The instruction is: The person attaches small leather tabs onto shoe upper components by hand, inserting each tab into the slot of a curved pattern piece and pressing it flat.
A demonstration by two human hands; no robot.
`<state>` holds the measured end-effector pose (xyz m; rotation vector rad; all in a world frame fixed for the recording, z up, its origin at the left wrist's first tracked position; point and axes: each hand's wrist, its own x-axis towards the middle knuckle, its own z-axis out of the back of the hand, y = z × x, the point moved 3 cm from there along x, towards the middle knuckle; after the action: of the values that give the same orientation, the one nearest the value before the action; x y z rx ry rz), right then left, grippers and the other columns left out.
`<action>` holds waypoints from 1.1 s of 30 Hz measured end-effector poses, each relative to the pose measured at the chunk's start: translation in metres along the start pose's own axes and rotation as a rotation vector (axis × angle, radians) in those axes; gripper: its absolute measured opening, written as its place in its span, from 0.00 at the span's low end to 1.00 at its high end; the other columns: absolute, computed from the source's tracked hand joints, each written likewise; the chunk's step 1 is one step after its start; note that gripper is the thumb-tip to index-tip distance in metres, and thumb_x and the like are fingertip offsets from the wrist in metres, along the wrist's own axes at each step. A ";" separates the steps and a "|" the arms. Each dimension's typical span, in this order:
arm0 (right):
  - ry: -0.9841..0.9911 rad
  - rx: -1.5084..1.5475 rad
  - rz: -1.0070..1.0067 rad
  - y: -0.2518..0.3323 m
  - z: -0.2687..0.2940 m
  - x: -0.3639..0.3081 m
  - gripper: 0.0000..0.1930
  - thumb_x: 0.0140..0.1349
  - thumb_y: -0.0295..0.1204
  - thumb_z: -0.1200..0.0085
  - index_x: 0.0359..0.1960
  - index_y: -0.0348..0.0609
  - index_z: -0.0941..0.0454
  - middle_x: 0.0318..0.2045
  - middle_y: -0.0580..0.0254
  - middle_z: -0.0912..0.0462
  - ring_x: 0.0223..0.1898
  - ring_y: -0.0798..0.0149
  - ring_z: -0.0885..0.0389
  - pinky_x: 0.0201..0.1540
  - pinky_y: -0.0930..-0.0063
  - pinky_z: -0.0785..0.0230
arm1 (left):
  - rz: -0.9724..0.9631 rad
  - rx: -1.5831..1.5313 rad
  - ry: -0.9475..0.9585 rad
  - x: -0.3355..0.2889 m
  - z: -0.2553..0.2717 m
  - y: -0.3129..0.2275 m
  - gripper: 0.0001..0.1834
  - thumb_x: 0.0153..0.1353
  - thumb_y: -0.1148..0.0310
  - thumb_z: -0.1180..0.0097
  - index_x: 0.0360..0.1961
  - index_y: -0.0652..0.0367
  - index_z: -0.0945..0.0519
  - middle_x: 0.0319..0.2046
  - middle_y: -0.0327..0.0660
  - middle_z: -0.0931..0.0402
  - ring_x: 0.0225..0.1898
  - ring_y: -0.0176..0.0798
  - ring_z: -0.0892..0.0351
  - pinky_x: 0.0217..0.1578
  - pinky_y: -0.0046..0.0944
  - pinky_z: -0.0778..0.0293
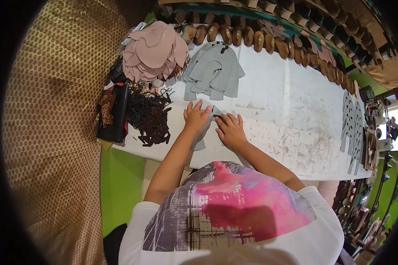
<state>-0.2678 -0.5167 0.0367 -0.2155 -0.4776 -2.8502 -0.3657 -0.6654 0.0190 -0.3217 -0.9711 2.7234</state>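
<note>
A grey cut-out upper piece (200,145), probably leather, lies flat on the white table just in front of me. My left hand (197,118) rests on it with spread fingers, its thumb beside a small dark strip (215,115). From the other side, my right hand (232,132) lies palm down with fingers apart, its fingertips touching the piece near that strip. Much of the piece is hidden under both hands. Beyond them sits a fanned stack of similar grey pieces (214,73), with a dark bit at its top.
To the left are a heap of pink cut-outs (154,51), a pile of dark brown strips (154,128) and a black box-like item (113,112). Brown shoe lasts (247,36) line the far edge. Grey pieces with dark slots (348,123) lie at the right end of the marked white tabletop (292,128).
</note>
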 end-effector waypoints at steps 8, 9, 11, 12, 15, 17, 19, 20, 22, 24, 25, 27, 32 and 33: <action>0.021 -0.008 0.009 0.003 -0.003 0.000 0.22 0.62 0.41 0.54 0.57 0.49 0.32 0.56 0.63 0.33 0.60 0.57 0.40 0.64 0.44 0.57 | 0.139 -0.012 0.198 0.001 0.002 -0.002 0.29 0.58 0.38 0.57 0.36 0.48 0.14 0.69 0.42 0.52 0.70 0.55 0.66 0.64 0.60 0.75; 0.020 -0.010 0.007 0.001 -0.004 0.000 0.22 0.62 0.41 0.54 0.57 0.49 0.32 0.55 0.63 0.33 0.60 0.57 0.40 0.64 0.44 0.57 | 0.156 -0.029 0.214 0.002 0.002 -0.008 0.28 0.58 0.40 0.56 0.36 0.49 0.14 0.69 0.42 0.53 0.70 0.55 0.67 0.64 0.60 0.75; 0.018 -0.012 0.002 -0.002 -0.004 -0.001 0.22 0.62 0.41 0.54 0.57 0.50 0.32 0.55 0.63 0.33 0.60 0.57 0.40 0.64 0.44 0.57 | 0.171 -0.045 0.232 0.001 0.003 -0.017 0.27 0.57 0.41 0.56 0.37 0.50 0.14 0.70 0.42 0.54 0.71 0.55 0.67 0.64 0.61 0.76; 0.022 -0.017 -0.001 -0.003 -0.004 -0.001 0.23 0.62 0.41 0.54 0.57 0.50 0.32 0.55 0.63 0.33 0.61 0.57 0.40 0.64 0.44 0.57 | 0.167 0.011 0.244 0.000 0.004 -0.020 0.26 0.57 0.43 0.54 0.36 0.51 0.15 0.70 0.40 0.54 0.70 0.55 0.66 0.64 0.60 0.73; 0.022 -0.012 -0.004 -0.001 -0.004 0.000 0.23 0.62 0.42 0.54 0.58 0.50 0.33 0.56 0.63 0.33 0.61 0.57 0.40 0.64 0.43 0.57 | 0.152 0.060 0.212 0.002 0.002 -0.012 0.23 0.56 0.46 0.52 0.34 0.54 0.15 0.69 0.39 0.51 0.70 0.57 0.63 0.64 0.60 0.67; 0.018 -0.005 -0.006 0.001 -0.004 0.001 0.23 0.62 0.42 0.54 0.58 0.50 0.33 0.56 0.63 0.33 0.61 0.57 0.41 0.64 0.43 0.57 | 0.140 0.053 0.171 0.004 -0.001 0.001 0.23 0.55 0.48 0.50 0.34 0.56 0.16 0.68 0.39 0.49 0.69 0.58 0.61 0.64 0.60 0.65; -0.009 0.009 -0.061 0.002 -0.004 0.002 0.24 0.61 0.43 0.54 0.58 0.49 0.33 0.58 0.63 0.34 0.62 0.57 0.42 0.64 0.43 0.58 | 0.098 0.101 0.123 0.007 -0.001 0.012 0.20 0.54 0.51 0.50 0.36 0.53 0.16 0.67 0.38 0.46 0.68 0.58 0.56 0.63 0.64 0.61; -0.008 0.007 -0.066 0.000 -0.004 0.001 0.24 0.61 0.43 0.54 0.58 0.49 0.33 0.58 0.63 0.34 0.62 0.57 0.42 0.64 0.43 0.58 | 0.095 0.100 0.126 0.007 0.000 0.010 0.20 0.54 0.51 0.50 0.36 0.53 0.16 0.67 0.38 0.46 0.68 0.58 0.56 0.63 0.64 0.61; 0.024 -0.011 -0.066 -0.003 -0.005 0.000 0.24 0.62 0.44 0.54 0.58 0.49 0.33 0.58 0.63 0.34 0.63 0.56 0.42 0.64 0.43 0.58 | 0.063 0.153 0.044 0.008 0.005 0.006 0.19 0.53 0.53 0.46 0.34 0.58 0.17 0.63 0.40 0.38 0.65 0.61 0.49 0.61 0.58 0.54; 0.025 -0.015 -0.061 -0.003 -0.004 0.000 0.24 0.62 0.44 0.55 0.58 0.49 0.34 0.58 0.63 0.34 0.63 0.56 0.42 0.64 0.43 0.58 | 0.061 0.174 0.022 0.007 0.009 0.007 0.18 0.53 0.53 0.45 0.33 0.57 0.17 0.62 0.40 0.37 0.65 0.60 0.49 0.61 0.58 0.54; 0.025 -0.019 -0.057 -0.003 -0.004 0.000 0.24 0.62 0.44 0.55 0.59 0.49 0.34 0.59 0.62 0.34 0.63 0.56 0.42 0.64 0.43 0.58 | 0.058 0.196 0.002 0.006 0.011 0.007 0.18 0.52 0.54 0.44 0.33 0.57 0.17 0.61 0.40 0.35 0.65 0.60 0.48 0.61 0.57 0.53; 0.026 -0.019 -0.051 -0.002 -0.003 0.001 0.24 0.62 0.44 0.55 0.59 0.49 0.34 0.59 0.62 0.34 0.63 0.56 0.43 0.64 0.43 0.59 | 0.060 0.196 -0.036 0.005 0.012 0.008 0.16 0.52 0.54 0.43 0.32 0.56 0.17 0.60 0.39 0.34 0.64 0.59 0.48 0.61 0.57 0.53; 0.029 -0.013 -0.048 -0.002 -0.003 0.000 0.24 0.63 0.44 0.56 0.59 0.50 0.33 0.59 0.62 0.34 0.63 0.55 0.43 0.64 0.43 0.59 | 0.059 0.216 -0.105 0.002 0.012 0.004 0.13 0.51 0.57 0.40 0.31 0.54 0.16 0.57 0.38 0.31 0.64 0.57 0.46 0.60 0.57 0.52; 0.022 -0.018 -0.046 -0.002 -0.004 0.001 0.24 0.63 0.44 0.56 0.59 0.51 0.33 0.59 0.62 0.35 0.63 0.55 0.43 0.64 0.42 0.59 | 0.055 0.241 -0.122 0.001 0.012 0.003 0.12 0.51 0.58 0.40 0.31 0.54 0.16 0.57 0.38 0.31 0.63 0.57 0.46 0.59 0.57 0.51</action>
<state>-0.2693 -0.5160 0.0328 -0.1784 -0.4578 -2.8997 -0.3706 -0.6743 0.0260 -0.1418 -0.6590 2.8990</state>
